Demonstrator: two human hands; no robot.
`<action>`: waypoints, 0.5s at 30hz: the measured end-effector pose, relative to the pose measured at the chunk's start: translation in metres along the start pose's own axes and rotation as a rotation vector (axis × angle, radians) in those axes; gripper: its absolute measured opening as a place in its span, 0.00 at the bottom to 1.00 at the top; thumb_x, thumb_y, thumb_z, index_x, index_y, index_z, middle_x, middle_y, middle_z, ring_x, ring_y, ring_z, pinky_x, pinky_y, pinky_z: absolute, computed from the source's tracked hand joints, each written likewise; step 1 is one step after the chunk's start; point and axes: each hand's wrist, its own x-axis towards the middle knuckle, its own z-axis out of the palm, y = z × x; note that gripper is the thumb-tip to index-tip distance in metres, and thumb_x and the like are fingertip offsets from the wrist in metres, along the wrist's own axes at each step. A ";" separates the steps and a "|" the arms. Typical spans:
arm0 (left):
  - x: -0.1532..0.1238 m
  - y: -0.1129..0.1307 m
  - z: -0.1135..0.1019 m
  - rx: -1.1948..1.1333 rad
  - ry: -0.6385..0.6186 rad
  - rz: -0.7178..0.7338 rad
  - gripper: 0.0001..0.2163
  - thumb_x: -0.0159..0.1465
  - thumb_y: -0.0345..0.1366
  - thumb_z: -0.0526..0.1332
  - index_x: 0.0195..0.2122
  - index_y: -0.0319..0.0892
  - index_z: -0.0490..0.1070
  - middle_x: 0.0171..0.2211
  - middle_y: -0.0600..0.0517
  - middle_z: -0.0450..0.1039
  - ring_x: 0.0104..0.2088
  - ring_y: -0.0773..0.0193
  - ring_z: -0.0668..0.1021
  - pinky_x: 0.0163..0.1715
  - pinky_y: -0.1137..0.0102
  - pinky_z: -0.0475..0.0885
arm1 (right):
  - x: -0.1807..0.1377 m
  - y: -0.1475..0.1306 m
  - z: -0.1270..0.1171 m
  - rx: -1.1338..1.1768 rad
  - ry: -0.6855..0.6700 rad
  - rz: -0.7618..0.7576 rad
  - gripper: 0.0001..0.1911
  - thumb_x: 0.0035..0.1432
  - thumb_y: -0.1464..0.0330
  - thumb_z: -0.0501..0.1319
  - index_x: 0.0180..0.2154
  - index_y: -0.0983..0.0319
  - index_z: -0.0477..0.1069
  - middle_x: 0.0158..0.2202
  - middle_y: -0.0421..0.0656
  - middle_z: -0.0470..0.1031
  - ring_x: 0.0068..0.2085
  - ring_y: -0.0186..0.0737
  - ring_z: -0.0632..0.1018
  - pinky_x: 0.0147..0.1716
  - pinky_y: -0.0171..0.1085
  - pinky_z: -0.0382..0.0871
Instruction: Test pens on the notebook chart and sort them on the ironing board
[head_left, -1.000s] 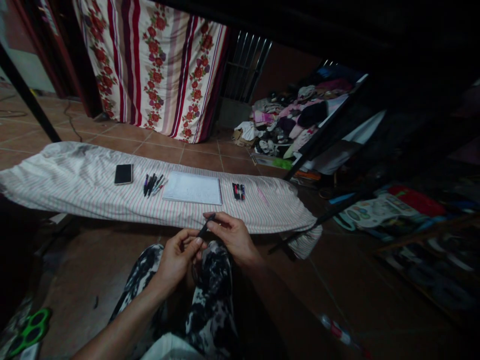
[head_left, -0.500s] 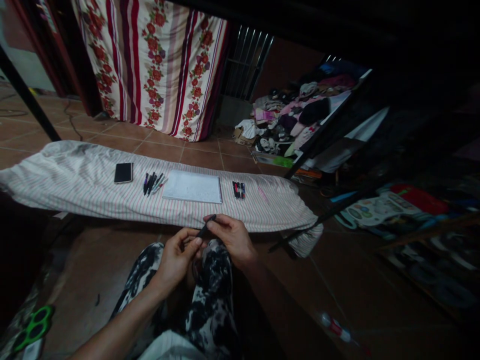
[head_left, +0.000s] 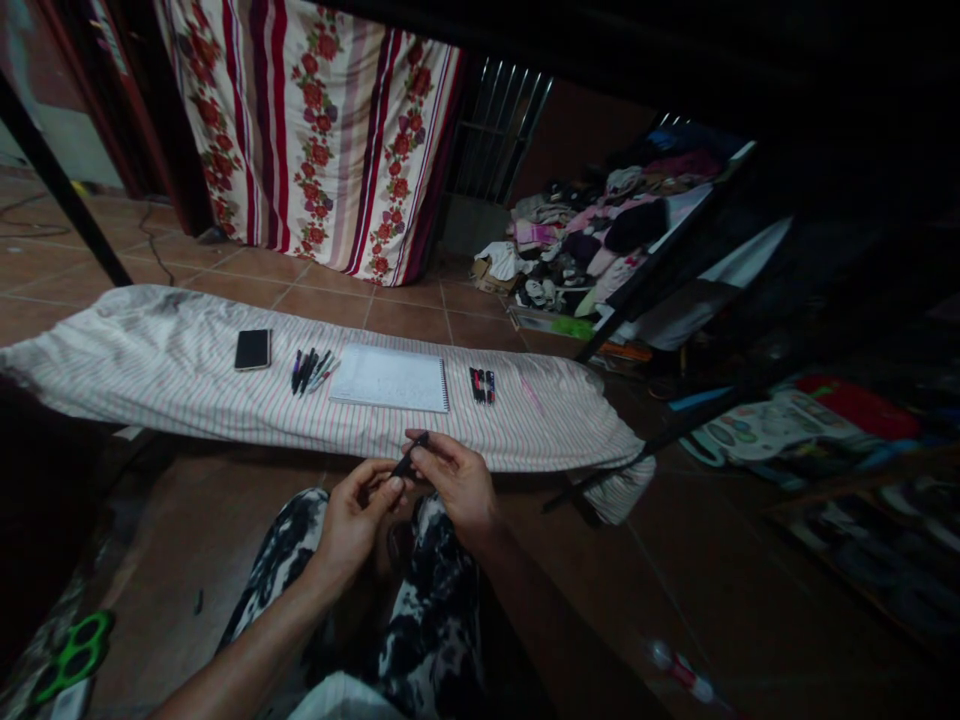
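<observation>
Your L hand (head_left: 354, 512) & R hand (head_left: 459, 487) are both pinching the dk pen-like item (head_left: 406, 464), L on its lower end, R on its upper; it's tilted, held above your b/w trousers (head_left: 435, 575), by the near edge of the striped cloth (head_left: 202, 392). On the cloth, L to R: blk phone (head_left: 253, 349), loose pens (head_left: 303, 371), spiral notebook (head_left: 388, 378) approx. mid, pen row (head_left: 482, 386), thin pink item (head_left: 533, 394).
</observation>
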 end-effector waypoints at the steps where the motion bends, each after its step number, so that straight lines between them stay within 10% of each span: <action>1: 0.000 0.002 -0.001 -0.010 -0.007 -0.002 0.12 0.51 0.39 0.66 0.33 0.39 0.72 0.27 0.52 0.75 0.26 0.69 0.73 0.27 0.75 0.68 | 0.000 -0.001 0.000 -0.001 -0.001 -0.005 0.18 0.43 0.60 0.66 0.36 0.63 0.74 0.30 0.40 0.75 0.30 0.32 0.74 0.32 0.33 0.67; 10: 0.004 0.012 -0.002 -0.181 -0.202 -0.346 0.14 0.53 0.40 0.65 0.37 0.35 0.73 0.28 0.47 0.77 0.22 0.69 0.75 0.24 0.75 0.68 | 0.018 0.008 -0.002 -0.046 0.008 0.034 0.23 0.46 0.58 0.64 0.42 0.64 0.68 0.24 0.37 0.70 0.24 0.29 0.69 0.26 0.31 0.64; 15: 0.013 0.010 -0.004 -0.417 -0.097 -0.370 0.05 0.53 0.31 0.65 0.29 0.34 0.73 0.26 0.49 0.76 0.23 0.70 0.75 0.26 0.77 0.71 | 0.015 0.020 -0.005 -0.068 -0.078 -0.035 0.34 0.49 0.58 0.62 0.56 0.58 0.54 0.44 0.47 0.71 0.41 0.37 0.75 0.43 0.38 0.67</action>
